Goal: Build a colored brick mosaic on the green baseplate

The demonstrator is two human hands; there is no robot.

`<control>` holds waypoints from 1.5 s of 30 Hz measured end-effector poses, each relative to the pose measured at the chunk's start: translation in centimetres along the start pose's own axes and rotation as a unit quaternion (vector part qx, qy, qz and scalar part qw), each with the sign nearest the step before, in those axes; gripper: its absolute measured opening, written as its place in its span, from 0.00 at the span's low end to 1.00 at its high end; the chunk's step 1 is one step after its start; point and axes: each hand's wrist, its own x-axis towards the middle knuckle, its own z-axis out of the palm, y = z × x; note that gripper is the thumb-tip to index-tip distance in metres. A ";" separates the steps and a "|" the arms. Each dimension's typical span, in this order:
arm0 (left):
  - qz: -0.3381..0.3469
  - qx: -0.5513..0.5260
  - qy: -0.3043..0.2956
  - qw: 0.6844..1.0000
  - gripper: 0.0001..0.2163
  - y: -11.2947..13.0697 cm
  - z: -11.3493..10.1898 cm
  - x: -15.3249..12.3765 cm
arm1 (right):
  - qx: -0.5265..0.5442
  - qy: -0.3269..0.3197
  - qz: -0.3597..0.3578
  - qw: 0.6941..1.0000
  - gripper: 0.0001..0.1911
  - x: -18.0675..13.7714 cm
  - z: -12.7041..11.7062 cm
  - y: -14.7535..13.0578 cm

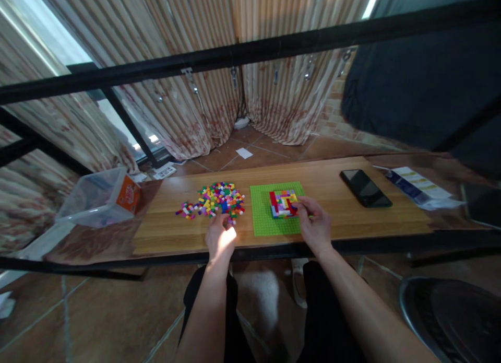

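Observation:
A many-coloured block of toy building bricks stands on a green studded baseplate. My right hand is at the block's right side, thumb and fingers closed on its edge near a red brick. To the left lies a loose heap of small toy bricks in many colours. My left hand rests at the heap's near edge with its fingers curled in among the bricks. Whatever those fingertips hold is too small or hidden to make out.
Both baseplate and heap lie on a wooden board. A black phone sits to the right, with printed papers beyond it. Far left stands a clear plastic box with an orange label. A dark metal bar crosses behind.

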 end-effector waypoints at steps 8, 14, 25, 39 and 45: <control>-0.027 0.057 -0.042 0.997 0.10 0.7 -0.6 -0.6 | -0.031 -0.022 -0.013 0.999 0.14 -0.1 -0.1 -0.4; 0.063 0.089 0.007 0.994 0.11 1.5 1.4 0.4 | -0.030 -0.031 -0.011 0.999 0.13 -0.1 0.1 -0.5; 0.077 0.170 0.006 0.982 0.09 3.0 3.6 1.3 | -0.036 -0.045 -0.021 0.998 0.13 -0.2 0.4 -0.5; 0.167 -0.170 -0.057 0.969 0.06 3.7 4.5 -1.3 | -0.007 -0.097 -0.063 0.993 0.11 -0.9 0.7 -2.5; 0.149 -0.325 -0.130 0.925 0.06 4.5 4.6 -1.8 | 0.039 -0.168 -0.087 0.981 0.11 -1.5 1.7 -3.6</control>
